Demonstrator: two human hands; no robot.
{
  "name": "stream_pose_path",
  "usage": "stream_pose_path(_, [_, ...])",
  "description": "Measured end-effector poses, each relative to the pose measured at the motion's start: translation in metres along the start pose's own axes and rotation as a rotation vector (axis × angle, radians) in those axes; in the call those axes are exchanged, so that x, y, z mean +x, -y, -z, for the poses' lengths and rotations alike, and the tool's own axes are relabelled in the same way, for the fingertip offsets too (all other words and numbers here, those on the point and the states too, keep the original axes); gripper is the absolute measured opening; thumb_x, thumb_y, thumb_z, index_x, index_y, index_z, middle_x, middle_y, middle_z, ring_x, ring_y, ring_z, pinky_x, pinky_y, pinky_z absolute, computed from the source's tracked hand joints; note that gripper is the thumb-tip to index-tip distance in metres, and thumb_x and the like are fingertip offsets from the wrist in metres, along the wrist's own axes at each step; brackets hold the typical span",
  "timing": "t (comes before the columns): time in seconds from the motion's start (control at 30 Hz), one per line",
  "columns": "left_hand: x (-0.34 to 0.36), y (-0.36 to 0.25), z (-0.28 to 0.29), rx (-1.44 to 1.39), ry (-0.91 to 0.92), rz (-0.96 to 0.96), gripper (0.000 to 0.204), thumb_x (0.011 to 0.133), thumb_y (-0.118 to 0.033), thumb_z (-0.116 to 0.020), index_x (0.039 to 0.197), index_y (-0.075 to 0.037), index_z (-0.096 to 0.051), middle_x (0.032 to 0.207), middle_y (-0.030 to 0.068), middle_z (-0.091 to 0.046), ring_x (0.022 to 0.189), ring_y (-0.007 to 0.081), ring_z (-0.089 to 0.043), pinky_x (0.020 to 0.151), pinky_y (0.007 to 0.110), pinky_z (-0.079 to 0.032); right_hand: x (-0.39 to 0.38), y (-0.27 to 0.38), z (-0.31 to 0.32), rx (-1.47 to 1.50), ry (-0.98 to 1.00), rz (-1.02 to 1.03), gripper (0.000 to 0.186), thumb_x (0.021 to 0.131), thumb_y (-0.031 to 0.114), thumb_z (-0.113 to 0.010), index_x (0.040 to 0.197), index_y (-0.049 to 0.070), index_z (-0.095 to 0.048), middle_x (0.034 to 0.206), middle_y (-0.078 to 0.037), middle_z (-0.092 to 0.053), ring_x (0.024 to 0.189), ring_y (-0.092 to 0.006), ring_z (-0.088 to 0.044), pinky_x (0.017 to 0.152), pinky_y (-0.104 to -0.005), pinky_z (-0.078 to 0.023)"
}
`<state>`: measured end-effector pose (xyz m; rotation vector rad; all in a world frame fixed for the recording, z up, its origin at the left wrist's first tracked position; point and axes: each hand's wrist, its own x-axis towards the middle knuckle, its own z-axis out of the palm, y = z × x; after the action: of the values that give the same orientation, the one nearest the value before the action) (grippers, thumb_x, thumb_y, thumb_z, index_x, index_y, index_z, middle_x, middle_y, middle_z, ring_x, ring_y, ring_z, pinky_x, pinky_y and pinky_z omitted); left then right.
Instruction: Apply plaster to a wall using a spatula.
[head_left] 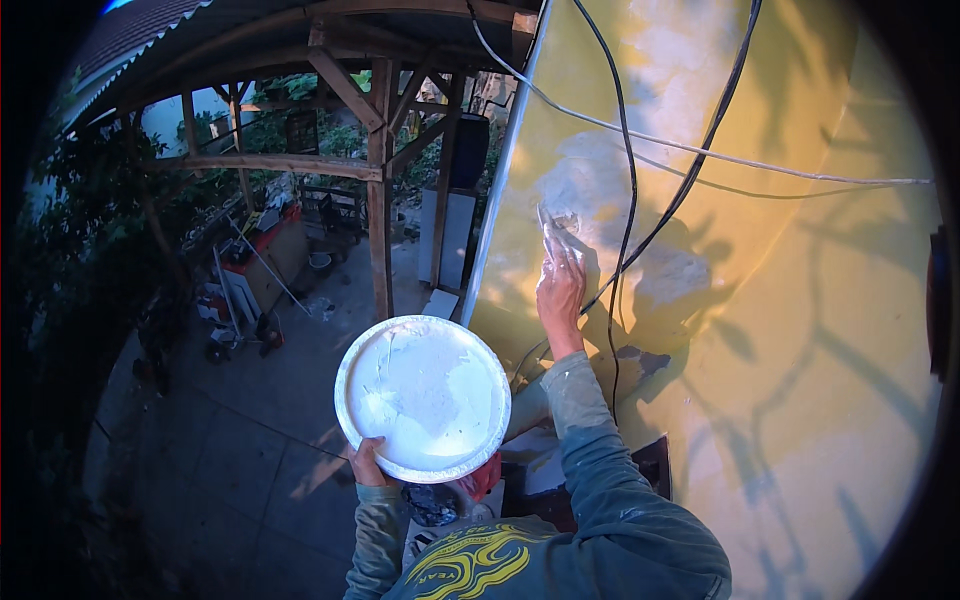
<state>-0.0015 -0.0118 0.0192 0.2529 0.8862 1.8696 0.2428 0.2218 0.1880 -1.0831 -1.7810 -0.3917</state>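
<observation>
Shirt (pixel 640 530): dark, yellow-printed, nearest of all, with right sleeve stretched toward the yellow wall (pixel 800 300).
Lid (pixel 342 392): round, white, below and left of the wall's left edge, with white paste (pixel 385 415) smeared inside the rim.
Left hand (pixel 368 463): grip narrow, holding the lid by its lower-left rim, thumb over the inside.
Right hand (pixel 562 280): fingers whitened, close together, tips at the wall; cannot tell whether anything thin is pinched between them.
Patch (pixel 590 170): pale and uneven, near the wall's left edge, around and above the fingertips.
Step, by judgement: working paste into the patch.
Good stroke: probably firm into the hollows, then light and flat outward, thinning the edges into the yellow.
Lid care: best level and close to the wall, for short reloads and few drips.
Black cables (pixel 630 170): hanging just right of the hand; best worked around, without snagging or smearing.
</observation>
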Motion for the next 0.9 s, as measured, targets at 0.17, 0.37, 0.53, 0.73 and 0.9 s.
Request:
stream_pose_path(0.17, [0.001,-0.002,0.004,0.069,-0.02,-0.019,0.053,0.064,-0.016,-0.057,0.114,0.003,-0.051,0.101,0.0144,-0.056,0.092,0.0295,-0.057,0.082,0.04,-0.048,0.058,-0.026,0.055,-0.287,-0.49,0.113,0.06,0.075,-0.005,-0.055,0.131,0.017,-0.05,0.126,-0.007,-0.056,0.105,-0.0301,-0.055,0.088,-0.0432,-0.041])
stream_pose_path(0.37, [-0.005,-0.012,-0.008,0.051,0.016,0.032,0.054,0.063,-0.013,-0.056,0.114,0.004,-0.05,0.104,0.015,-0.057,0.094,0.0307,-0.057,0.085,0.04,-0.047,0.034,-0.057,0.025,-0.536,-0.373,-0.062,0.06,0.075,-0.002,-0.054,0.13,0.021,-0.052,0.134,0.002,-0.05,0.107,-0.0295,-0.053,0.088,-0.0424,-0.041])
stream_pose_path(0.53, [0.001,-0.018,-0.001,0.055,0.048,0.022,0.054,0.064,-0.013,-0.057,0.115,0.004,-0.051,0.104,0.015,-0.057,0.093,0.0301,-0.057,0.084,0.039,-0.047,-0.055,-0.009,0.024,-0.341,-0.106,0.017,0.05,0.08,0.001,-0.055,0.126,0.019,-0.055,0.128,-0.004,-0.055,0.111,-0.0281,-0.051,0.096,-0.046,-0.035])
stream_pose_path(0.73, [-0.008,-0.021,-0.005,0.037,0.109,0.0,0.053,0.065,-0.016,-0.058,0.114,0.003,-0.05,0.102,0.0145,-0.056,0.094,0.0295,-0.057,0.084,0.039,-0.047,-0.058,0.015,0.061,-0.163,-0.383,-0.094,0.052,0.08,-0.001,-0.052,0.13,0.012,-0.051,0.134,-0.004,-0.05,0.113,-0.0285,-0.05,0.099,-0.041,-0.036])
stream_pose_path(0.9, [-0.032,-0.027,-0.033,0.0,0.064,-0.046,0.053,0.066,-0.015,-0.057,0.115,0.003,-0.049,0.102,0.0158,-0.055,0.092,0.0314,-0.058,0.08,0.042,-0.05,0.01,0.025,0.078,-0.233,-0.679,-0.461,0.059,0.08,0.001,-0.05,0.137,0.008,-0.04,0.139,-0.005,-0.045,0.12,-0.0275,-0.046,0.1,-0.042,-0.029])
